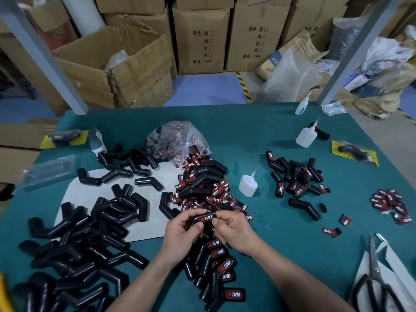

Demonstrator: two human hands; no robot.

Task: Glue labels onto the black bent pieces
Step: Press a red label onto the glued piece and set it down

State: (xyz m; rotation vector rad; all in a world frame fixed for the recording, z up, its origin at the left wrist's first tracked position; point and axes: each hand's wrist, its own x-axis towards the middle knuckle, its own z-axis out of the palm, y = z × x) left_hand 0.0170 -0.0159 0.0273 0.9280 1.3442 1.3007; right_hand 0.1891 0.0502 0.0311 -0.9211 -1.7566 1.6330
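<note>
— What's printed on the label [206,218] on the black bent piece [192,222] you're holding?
— "TAPER" in white; the red word before it I can't read. Same on the labelled pieces [234,294] at lower centre and the loose labels [217,193] mid-frame.
— And the cartons [201,23] at upper centre?
— Both read 颜色 with 紫, 绿, 左, 右 beside tick boxes, then 数量: 10个.

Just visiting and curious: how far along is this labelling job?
Done: labelled pieces heaped near the wrists, another group at right. In hand: left hand and right hand pinch one piece, its label on top. Left: the large pile of unlabelled black pieces at left.
</note>
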